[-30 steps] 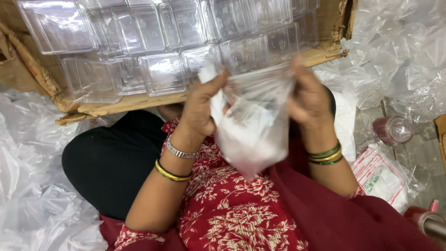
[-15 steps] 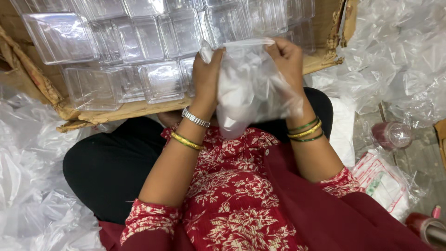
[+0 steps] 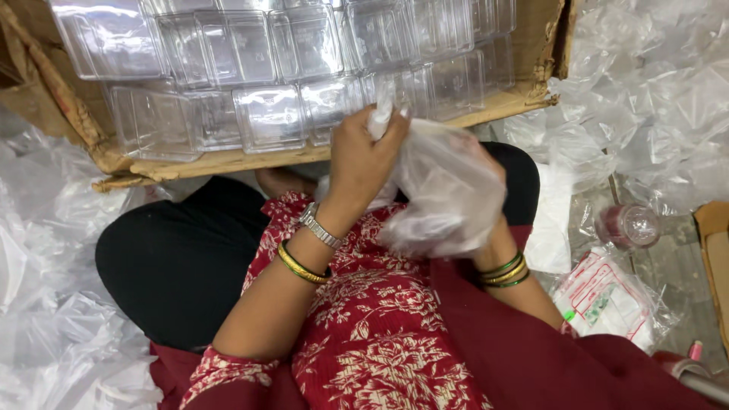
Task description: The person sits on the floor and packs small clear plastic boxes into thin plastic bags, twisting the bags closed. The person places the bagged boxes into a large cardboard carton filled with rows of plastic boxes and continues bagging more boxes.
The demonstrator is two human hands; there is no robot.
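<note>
**Hands working a thin bag over the lap**

Left hand [image 3: 364,156] is pinching the twisted top of a translucent white plastic bag [image 3: 448,193]; right hand [image 3: 486,228] is sitting inside it, fingers hidden. Beside the knee, a flat clear packet with red print [image 3: 607,300] is lying on crumpled plastic. Beyond, a brown cardboard tray [image 3: 250,159] is holding clear square plastic boxes [image 3: 269,118].

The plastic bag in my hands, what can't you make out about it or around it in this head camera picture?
- Right hand: mostly hidden in the head view, covered by the plastic bag.
- Bag contents: the cloudy, crumpled film hides them.
- Left hand: only its back shows, so its grip on the bag's top is unclear.
- Cardboard box of clear containers: cut off by the top edge.
- Small pink-tinted jar: too blurred to identify.
</note>
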